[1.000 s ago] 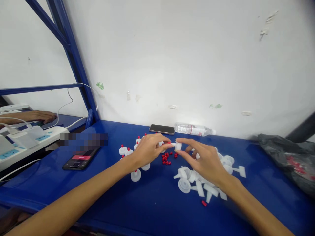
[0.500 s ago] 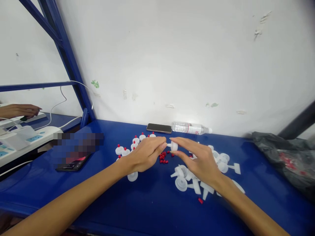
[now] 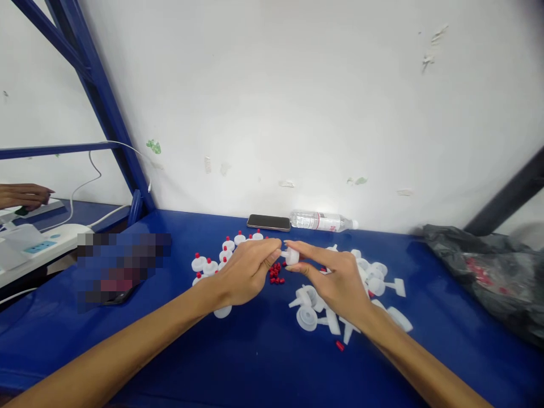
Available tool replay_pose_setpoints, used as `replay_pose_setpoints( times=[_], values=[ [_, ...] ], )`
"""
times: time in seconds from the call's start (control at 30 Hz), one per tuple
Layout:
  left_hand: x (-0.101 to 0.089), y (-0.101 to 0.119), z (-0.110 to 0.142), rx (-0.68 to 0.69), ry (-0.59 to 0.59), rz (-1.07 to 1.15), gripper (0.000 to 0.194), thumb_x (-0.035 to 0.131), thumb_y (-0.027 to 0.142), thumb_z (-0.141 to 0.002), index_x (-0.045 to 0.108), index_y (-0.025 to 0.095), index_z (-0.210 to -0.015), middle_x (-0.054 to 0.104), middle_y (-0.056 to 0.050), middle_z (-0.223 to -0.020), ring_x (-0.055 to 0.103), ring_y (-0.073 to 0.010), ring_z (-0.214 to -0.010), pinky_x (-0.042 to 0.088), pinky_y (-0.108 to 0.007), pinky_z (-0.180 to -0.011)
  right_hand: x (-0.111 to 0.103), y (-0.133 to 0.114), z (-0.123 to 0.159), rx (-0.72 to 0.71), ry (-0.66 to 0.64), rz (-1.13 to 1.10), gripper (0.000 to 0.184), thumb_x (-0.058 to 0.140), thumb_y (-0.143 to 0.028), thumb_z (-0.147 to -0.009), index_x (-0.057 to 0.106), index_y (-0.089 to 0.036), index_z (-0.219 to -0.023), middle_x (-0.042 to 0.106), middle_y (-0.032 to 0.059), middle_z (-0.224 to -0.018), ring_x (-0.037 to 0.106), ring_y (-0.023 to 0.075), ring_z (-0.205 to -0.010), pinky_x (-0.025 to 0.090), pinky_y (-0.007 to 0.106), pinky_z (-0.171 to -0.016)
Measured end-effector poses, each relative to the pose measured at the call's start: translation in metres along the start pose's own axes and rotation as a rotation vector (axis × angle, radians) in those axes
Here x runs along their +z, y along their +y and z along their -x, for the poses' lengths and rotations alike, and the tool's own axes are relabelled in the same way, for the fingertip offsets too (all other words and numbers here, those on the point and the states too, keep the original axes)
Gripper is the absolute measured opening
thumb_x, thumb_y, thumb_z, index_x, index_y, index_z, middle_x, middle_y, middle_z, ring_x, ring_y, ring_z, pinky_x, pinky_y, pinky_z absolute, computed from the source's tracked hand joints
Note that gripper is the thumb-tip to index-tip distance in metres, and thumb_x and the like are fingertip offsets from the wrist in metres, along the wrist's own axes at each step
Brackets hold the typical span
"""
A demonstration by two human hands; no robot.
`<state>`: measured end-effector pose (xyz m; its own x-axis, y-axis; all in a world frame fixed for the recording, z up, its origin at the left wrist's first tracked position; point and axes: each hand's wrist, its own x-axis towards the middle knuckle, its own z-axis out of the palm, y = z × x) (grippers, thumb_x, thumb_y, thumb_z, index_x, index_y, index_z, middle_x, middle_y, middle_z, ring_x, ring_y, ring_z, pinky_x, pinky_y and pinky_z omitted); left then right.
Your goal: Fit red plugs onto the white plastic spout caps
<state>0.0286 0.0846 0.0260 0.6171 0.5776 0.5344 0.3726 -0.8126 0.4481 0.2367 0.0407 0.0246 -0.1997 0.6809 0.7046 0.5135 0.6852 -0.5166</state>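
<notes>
My right hand (image 3: 335, 277) pinches a small white plastic cap (image 3: 291, 256) between thumb and forefinger above the blue table (image 3: 263, 351). My left hand (image 3: 246, 269) meets it from the left, fingertips pinched against the cap's end; whatever they hold is too small to see. Below the hands lies a little heap of red plugs (image 3: 275, 275). Several white caps with red plugs (image 3: 212, 262) stand to the left. A pile of bare white caps (image 3: 361, 283) lies under and right of my right hand.
A phone (image 3: 268, 222) and a lying water bottle (image 3: 321, 221) rest against the wall. A black bag (image 3: 488, 272) fills the right side. One red plug (image 3: 339, 345) lies near the front. Another person's hand (image 3: 23, 195) and a power strip (image 3: 38, 245) are at the far left.
Both hands stay together on the white cap. The view has shifted, so everything sits a little further left and lower in the picture.
</notes>
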Motion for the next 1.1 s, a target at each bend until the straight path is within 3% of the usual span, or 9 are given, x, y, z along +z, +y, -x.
replay_pose_setpoints(
  times=[0.17,0.27,0.4,0.53,0.7,0.9,1.1],
  values=[
    [-0.012,0.002,-0.007,0.025,0.045,-0.055,0.03,0.036,0.03,-0.106,0.047,0.02,-0.08,0.05,0.002,-0.075,0.043,-0.0139,-0.067,0.033,-0.03,-0.067,-0.004,-0.008,-0.009,0.068,-0.047,-0.014,0.032,0.074,-0.032,-0.09,0.076,-0.028,-0.121,0.079,0.0009,-0.114,0.077,0.0261,-0.102,0.065,0.038,-0.088],
    [-0.016,0.0,-0.01,-0.056,0.048,-0.186,0.031,0.035,0.029,-0.105,0.05,0.02,-0.08,0.052,0.002,-0.073,0.045,-0.0133,-0.066,0.035,-0.029,-0.066,-0.011,0.0,-0.01,0.079,-0.125,0.061,0.034,0.065,-0.037,-0.097,0.07,-0.029,-0.13,0.077,0.0022,-0.12,0.074,0.026,-0.11,0.061,0.042,-0.093],
    [-0.021,-0.007,-0.012,-0.082,-0.097,-0.341,0.039,0.035,0.026,-0.101,0.034,0.021,-0.063,0.04,0.004,-0.056,0.034,-0.0126,-0.053,0.028,-0.03,-0.058,-0.024,0.019,-0.01,0.072,-0.237,0.254,0.035,0.053,-0.04,-0.102,0.066,-0.029,-0.133,0.081,0.0034,-0.103,0.074,0.0255,-0.101,0.057,0.046,-0.092],
    [-0.027,-0.007,-0.011,-0.045,-0.277,-0.446,0.035,0.048,0.024,-0.09,0.037,0.021,-0.057,0.048,0.001,-0.053,0.036,-0.0136,-0.05,0.024,-0.032,-0.056,-0.033,0.024,-0.012,0.038,-0.425,0.311,0.031,0.052,-0.038,-0.103,0.079,-0.026,-0.1,0.08,0.0022,-0.086,0.073,0.0217,-0.081,0.054,0.042,-0.086],
    [-0.027,-0.007,-0.007,-0.073,-0.365,-0.595,0.029,0.049,0.02,-0.083,0.043,0.022,-0.054,0.055,-0.003,-0.055,0.044,-0.0174,-0.049,0.021,-0.033,-0.055,-0.039,0.012,-0.014,0.12,-0.609,0.195,0.022,0.06,-0.037,-0.097,0.079,-0.026,-0.097,0.08,-0.0013,-0.082,0.073,0.0168,-0.071,0.052,0.029,-0.066],
    [-0.028,-0.01,-0.006,-0.082,-0.398,-0.725,0.024,0.051,0.023,-0.084,0.054,0.021,-0.06,0.063,-0.008,-0.063,0.055,-0.0224,-0.054,0.021,-0.033,-0.054,-0.042,0.009,-0.011,0.12,-0.697,0.189,0.023,0.06,-0.019,-0.089,0.079,-0.026,-0.1,0.08,-0.0031,-0.08,0.071,0.0144,-0.067,0.048,0.024,-0.06],
    [-0.028,-0.008,-0.01,-0.071,-0.393,-0.758,0.019,0.049,0.028,-0.092,0.063,0.02,-0.081,0.071,-0.008,-0.078,0.064,-0.0252,-0.066,0.025,-0.033,-0.056,-0.046,0.008,-0.013,0.157,-0.73,0.145,0.026,0.059,-0.018,-0.088,0.078,-0.027,-0.103,0.08,-0.0034,-0.08,0.071,0.0147,-0.068,0.048,0.024,-0.061]
  ],
)
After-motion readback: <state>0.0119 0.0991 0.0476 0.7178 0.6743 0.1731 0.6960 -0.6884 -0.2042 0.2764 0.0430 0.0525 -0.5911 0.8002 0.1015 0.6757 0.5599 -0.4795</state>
